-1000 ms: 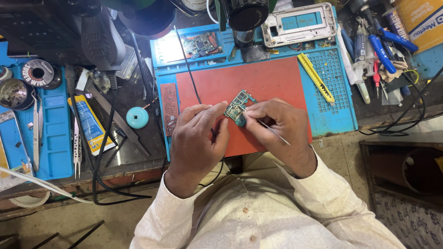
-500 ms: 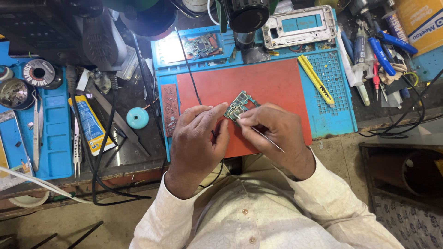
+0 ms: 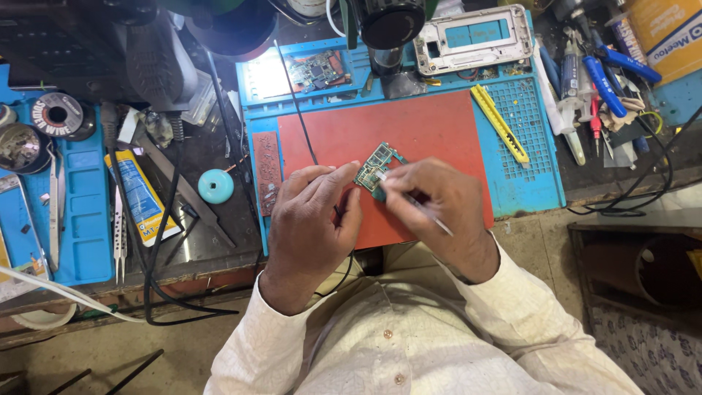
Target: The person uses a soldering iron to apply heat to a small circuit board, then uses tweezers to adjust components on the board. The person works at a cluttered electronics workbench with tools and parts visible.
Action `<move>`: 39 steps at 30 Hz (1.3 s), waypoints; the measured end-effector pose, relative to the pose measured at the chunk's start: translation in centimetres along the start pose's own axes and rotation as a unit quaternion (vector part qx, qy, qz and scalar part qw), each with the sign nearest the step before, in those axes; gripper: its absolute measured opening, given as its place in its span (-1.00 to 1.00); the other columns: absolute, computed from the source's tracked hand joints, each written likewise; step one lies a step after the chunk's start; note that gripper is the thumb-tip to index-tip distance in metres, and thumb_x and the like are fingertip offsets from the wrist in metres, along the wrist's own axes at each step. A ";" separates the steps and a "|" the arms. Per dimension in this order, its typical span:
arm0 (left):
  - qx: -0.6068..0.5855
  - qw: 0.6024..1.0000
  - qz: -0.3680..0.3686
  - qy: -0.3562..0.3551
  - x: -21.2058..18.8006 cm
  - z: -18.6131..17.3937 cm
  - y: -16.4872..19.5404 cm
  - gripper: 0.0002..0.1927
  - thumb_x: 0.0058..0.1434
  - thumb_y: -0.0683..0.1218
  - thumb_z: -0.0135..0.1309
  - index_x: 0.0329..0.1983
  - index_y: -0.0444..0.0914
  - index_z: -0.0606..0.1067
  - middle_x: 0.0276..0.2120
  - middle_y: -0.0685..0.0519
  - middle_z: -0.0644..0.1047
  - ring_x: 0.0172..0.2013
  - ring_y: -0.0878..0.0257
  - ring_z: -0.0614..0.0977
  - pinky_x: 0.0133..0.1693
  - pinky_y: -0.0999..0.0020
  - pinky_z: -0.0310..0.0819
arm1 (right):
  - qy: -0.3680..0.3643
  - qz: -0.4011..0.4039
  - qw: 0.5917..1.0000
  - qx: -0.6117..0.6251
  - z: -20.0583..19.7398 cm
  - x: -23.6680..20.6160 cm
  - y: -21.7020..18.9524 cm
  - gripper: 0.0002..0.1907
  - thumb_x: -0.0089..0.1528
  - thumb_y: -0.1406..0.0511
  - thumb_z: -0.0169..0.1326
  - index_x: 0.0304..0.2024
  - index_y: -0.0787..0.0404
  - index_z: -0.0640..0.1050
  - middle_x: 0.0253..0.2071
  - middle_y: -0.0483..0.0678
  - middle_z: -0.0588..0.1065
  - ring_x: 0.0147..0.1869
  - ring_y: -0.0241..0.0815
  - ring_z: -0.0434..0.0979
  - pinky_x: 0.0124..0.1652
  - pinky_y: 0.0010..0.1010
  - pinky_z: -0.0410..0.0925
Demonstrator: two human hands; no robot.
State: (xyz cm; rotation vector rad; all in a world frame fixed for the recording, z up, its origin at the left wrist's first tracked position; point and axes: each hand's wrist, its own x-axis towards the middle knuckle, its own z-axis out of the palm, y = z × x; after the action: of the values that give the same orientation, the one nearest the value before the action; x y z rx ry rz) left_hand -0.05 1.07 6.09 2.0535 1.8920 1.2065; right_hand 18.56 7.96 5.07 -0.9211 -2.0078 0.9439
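Inspection finds the left hand [image 3: 313, 219] pinching a small green circuit board [image 3: 378, 162] above the red mat [image 3: 409, 132], the right hand [image 3: 439, 208] closed on thin tweezers [image 3: 424, 212] at its edge; probing appears underway, demanding steady placement.

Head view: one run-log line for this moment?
left hand holds circuit board | right hand holds thin tool at board | over red mat
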 end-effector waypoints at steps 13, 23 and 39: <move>0.003 1.000 0.001 0.002 0.1 0.1 0.1 -0.70 0.24 -0.18 0.21 0.05 -0.26 0.55 -0.22 0.00 0.64 -0.03 0.03 0.61 0.03 0.13 0.48 | 0.025 0.019 0.999 0.010 0.1 0.0 0.3 -0.88 0.17 0.43 0.28 -0.26 0.28 0.59 -0.21 0.01 0.63 -0.24 -0.26 0.67 -0.27 -0.49 0.48; -0.001 1.000 0.005 0.002 0.1 0.1 0.0 -0.70 0.24 -0.18 0.21 0.05 -0.27 0.56 -0.22 0.01 0.64 -0.04 0.04 0.61 0.03 0.13 0.47 | 0.027 -0.067 0.996 -0.053 0.3 0.1 -0.1 -0.86 0.14 0.44 0.28 -0.27 0.27 0.59 -0.24 0.02 0.63 -0.16 -0.13 0.68 -0.19 -0.41 0.50; 0.000 1.000 0.007 0.002 0.0 0.2 0.3 -0.71 0.24 -0.18 0.20 0.04 -0.27 0.56 -0.24 0.04 0.63 -0.04 0.06 0.61 0.03 0.14 0.47 | 0.041 -0.055 0.996 -0.052 0.2 0.1 -0.2 -0.86 0.16 0.45 0.27 -0.26 0.28 0.57 -0.19 0.01 0.63 -0.13 -0.09 0.68 -0.16 -0.36 0.51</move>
State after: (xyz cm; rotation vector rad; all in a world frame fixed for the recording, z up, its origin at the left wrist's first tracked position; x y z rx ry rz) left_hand 0.29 1.13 6.09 2.0687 1.8823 1.2137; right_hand 18.32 7.87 5.14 -0.8817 -2.0312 0.7350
